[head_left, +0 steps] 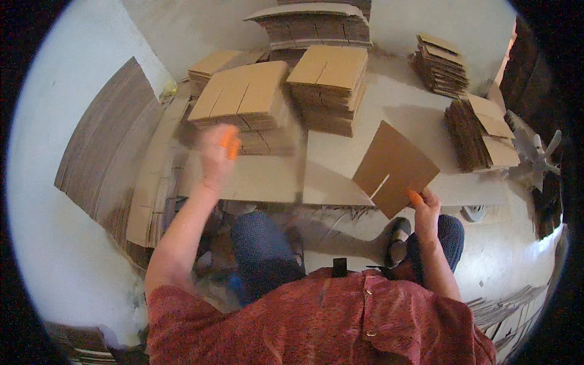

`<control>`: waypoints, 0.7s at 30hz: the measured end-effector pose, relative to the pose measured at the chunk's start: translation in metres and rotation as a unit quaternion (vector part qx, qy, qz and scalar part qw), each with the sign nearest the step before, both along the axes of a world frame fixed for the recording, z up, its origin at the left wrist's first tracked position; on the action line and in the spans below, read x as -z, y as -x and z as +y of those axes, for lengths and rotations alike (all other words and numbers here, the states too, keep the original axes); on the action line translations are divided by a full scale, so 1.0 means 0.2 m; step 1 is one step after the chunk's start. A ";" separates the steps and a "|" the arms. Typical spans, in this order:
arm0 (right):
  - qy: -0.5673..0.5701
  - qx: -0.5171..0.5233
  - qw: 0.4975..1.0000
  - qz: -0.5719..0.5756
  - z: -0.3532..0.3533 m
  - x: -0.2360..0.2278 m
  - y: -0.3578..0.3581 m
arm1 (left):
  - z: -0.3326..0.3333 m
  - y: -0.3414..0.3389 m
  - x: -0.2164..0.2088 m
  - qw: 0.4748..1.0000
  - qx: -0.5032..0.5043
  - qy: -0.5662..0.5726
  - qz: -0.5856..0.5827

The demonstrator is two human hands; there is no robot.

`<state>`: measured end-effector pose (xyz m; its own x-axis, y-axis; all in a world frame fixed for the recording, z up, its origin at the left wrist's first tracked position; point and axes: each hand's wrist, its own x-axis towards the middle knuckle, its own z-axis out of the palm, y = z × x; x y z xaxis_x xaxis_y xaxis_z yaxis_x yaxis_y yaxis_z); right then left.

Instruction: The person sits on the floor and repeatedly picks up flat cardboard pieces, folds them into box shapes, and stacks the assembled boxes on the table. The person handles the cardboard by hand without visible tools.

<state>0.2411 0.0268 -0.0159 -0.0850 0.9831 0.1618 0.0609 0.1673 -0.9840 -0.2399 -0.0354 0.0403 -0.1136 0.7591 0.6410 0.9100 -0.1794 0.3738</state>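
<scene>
My right hand [426,210] grips a square brown cardboard piece [395,164] by its lower right edge. A narrow slot runs in from one side of that piece. Orange covering shows on the thumb. My left hand [218,155] is in front of a stack of slotted cardboard pieces [243,91], blurred by motion, with orange on its fingers. Whether it touches the stack or holds anything, I cannot tell. To the right of that stack stands another tall stack of slotted cardboard [328,67].
Low cardboard-covered surface [389,188] before my knees. Stacked cardboard [441,64] and another pile [480,134] stand right, beside a grey fan-like bladed object [538,152]. Large sheets [109,146] lean on the left wall. More stacked cardboard [313,27] lies at the back.
</scene>
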 end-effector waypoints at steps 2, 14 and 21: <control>0.060 -0.022 0.998 -0.001 -0.01 0.01 0.01 | 0.06 -0.11 0.20 0.981 0.100 0.087 0.145; 0.118 -0.049 0.992 0.025 -0.03 0.00 0.13 | 0.70 -0.64 0.25 0.694 0.013 0.419 0.585; 0.112 -0.079 0.991 0.000 0.00 0.05 0.17 | 0.66 -0.59 0.27 0.699 -0.012 0.430 0.572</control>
